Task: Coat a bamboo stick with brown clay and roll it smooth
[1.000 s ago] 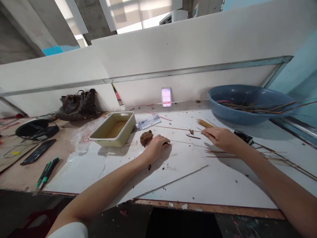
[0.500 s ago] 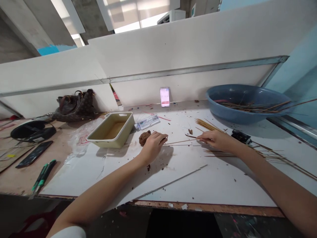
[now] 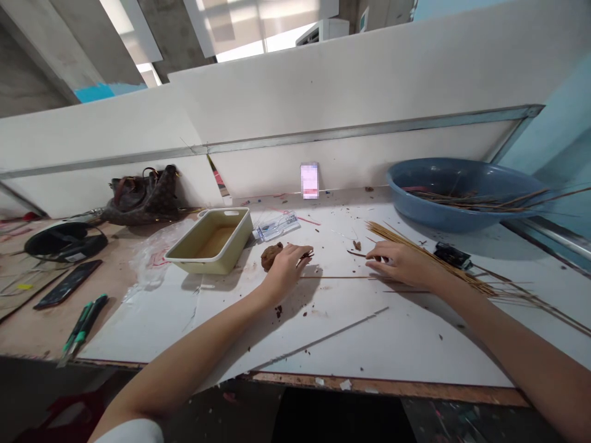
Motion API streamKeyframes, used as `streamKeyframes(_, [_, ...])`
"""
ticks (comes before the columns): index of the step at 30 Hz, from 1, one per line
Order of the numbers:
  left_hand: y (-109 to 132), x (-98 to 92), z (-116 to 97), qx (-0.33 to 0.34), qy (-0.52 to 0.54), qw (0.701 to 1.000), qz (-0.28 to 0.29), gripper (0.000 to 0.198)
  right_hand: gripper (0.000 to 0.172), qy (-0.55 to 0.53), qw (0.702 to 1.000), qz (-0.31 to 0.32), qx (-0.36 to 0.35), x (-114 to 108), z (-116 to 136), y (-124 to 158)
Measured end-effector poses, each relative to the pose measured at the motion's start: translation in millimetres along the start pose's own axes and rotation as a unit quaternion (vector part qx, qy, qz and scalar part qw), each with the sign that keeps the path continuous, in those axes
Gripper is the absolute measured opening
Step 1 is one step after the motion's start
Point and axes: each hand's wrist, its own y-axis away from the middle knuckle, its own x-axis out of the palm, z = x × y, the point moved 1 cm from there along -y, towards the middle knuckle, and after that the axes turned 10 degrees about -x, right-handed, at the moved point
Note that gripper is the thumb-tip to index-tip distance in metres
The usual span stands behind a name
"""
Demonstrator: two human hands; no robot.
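Note:
My left hand (image 3: 287, 266) is closed at the fingertips around a small dark brown bit, too small to make out clearly. Just behind it sits a rough brown lump (image 3: 269, 255) that looks like clay. My right hand (image 3: 394, 263) hovers low with thumb and fingers curved and a gap between them. Close to its fingertips is a thin dark pointed piece (image 3: 355, 253). One long thin brown stick (image 3: 335, 277) lies across the white sheet between the hands, its right end under my right hand. A bundle of thin tan sticks (image 3: 383, 231) extends behind my right wrist.
A pale green plastic tub (image 3: 203, 266) stands left of the lump. At the back right is a blue basin (image 3: 443, 218) holding sticks. A lit phone (image 3: 309, 181) leans on the partition. Cutters (image 3: 84, 326), a dark phone (image 3: 68, 284) and a handbag (image 3: 144, 198) are leftward.
The stick that stretched between my hands has dropped lower, onto the sheet. My right hand's fingers have loosened from it. My left hand has stayed nearly in place beside the brown lump.

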Motion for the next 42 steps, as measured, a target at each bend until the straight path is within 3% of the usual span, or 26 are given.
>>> streamKeyframes(3, [1.4,0.7,1.0,-0.009,-0.012,1.000,0.016,0.033,0.026,0.037,0.997,-0.056,0.034,9.9,-10.0,0.1])
streamKeyframes(7, [2.1,0.2,4.0,-0.020,-0.026,0.999,0.014,0.043,0.024,0.058,0.992,-0.083,0.080,21.6,-18.8,2.5])
streamKeyframes(12, [1.1,0.4,4.8,-0.028,-0.069,0.997,0.032,0.023,0.020,0.045,0.992,-0.070,0.098,25.7,-20.1,3.2])
streamKeyframes(25, [-4.3,15.3,9.1,-0.052,-0.031,0.995,0.084,0.011,0.017,0.009,0.993,-0.105,0.047,18.1,6.3,-6.1])
streamKeyframes(31, [-3.3,12.2,7.8,-0.079,-0.015,0.993,0.090,0.017,0.018,-0.043,0.993,-0.107,-0.012,24.4,7.8,-4.9])
streamKeyframes(42, [-6.9,5.6,4.1,-0.152,0.102,0.978,0.096,0.017,0.020,-0.077,0.991,-0.105,-0.038,26.9,16.8,-6.2])
